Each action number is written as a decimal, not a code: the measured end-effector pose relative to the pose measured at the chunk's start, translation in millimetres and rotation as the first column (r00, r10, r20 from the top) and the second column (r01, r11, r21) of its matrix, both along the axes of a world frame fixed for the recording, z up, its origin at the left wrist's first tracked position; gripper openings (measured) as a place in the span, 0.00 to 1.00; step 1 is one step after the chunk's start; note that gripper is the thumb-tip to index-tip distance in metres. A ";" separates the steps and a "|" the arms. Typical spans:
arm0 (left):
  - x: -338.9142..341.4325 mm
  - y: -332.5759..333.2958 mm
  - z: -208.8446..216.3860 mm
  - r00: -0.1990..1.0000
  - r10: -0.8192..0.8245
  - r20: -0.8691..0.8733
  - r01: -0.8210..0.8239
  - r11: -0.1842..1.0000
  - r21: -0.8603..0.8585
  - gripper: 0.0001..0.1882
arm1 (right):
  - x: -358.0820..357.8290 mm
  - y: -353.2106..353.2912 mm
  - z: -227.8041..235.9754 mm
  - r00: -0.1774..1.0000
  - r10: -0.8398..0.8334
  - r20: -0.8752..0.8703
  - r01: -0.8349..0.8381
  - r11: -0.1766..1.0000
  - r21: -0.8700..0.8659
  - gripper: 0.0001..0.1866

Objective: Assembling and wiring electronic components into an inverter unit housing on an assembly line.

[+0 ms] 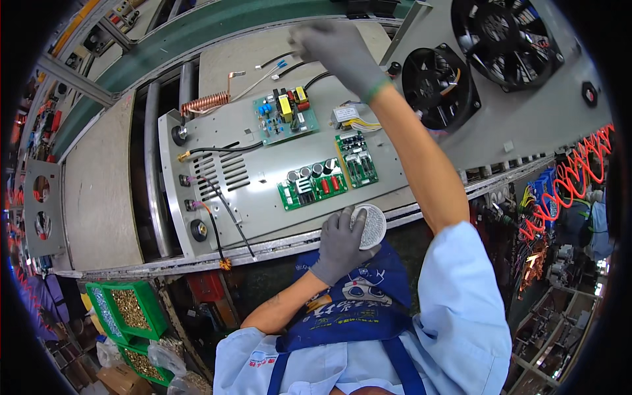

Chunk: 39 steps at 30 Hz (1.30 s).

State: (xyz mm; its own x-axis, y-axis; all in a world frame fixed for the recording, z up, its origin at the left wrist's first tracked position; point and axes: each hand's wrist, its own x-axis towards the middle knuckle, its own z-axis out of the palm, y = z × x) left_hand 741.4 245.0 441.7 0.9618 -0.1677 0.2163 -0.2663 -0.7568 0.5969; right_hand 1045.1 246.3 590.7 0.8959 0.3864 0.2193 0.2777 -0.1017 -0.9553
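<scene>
My left hand [340, 242], in a grey glove, holds a small round white container [372, 226] at the near edge of a grey metal chassis [263, 197]. My right hand [336, 51], also gloved and blurred, reaches over the far edge of the chassis near some black wires [296, 66]; what it holds is unclear. On the chassis sit three green circuit boards [286, 115], [311, 184], [356, 159], a small transformer [347, 115] and a copper coil [205, 103].
A second grey panel with two black fans [440, 87], [505, 36] lies to the right. Green bins of brass parts [128, 309] stand at lower left. A green conveyor belt [197, 33] runs behind. Red coiled hoses [566, 178] hang at right.
</scene>
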 end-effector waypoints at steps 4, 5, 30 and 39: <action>-2.0 -7.4 1.0 0.999 0.017 0.047 -0.017 1.000 0.002 0.45 | -73.6 -86.6 -43.0 0.999 -0.043 0.013 0.044 0.971 -0.236 0.18; -2.5 -9.3 0.6 0.998 0.030 0.063 -0.030 1.000 0.005 0.45 | -88.9 -104.6 -52.8 0.992 -0.104 0.073 0.123 0.927 -0.354 0.16; -285.6 297.2 55.1 0.206 0.840 0.501 -0.972 0.116 0.206 0.32 | -107.4 -173.2 -96.7 0.880 0.031 0.473 0.326 0.684 -0.652 0.19; -321.8 484.3 29.7 0.068 0.957 0.283 -0.856 -0.090 0.510 0.39 | -103.6 -178.1 -46.2 0.939 0.320 -0.123 -0.331 0.939 -0.087 0.29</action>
State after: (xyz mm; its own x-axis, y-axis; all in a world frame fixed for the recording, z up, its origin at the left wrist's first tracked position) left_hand 419.7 729.3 471.4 0.3201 0.8753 0.3624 0.9357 -0.3519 0.0236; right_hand 941.5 68.2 544.5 0.7327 0.6767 0.0727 0.2107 -0.1240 -0.9697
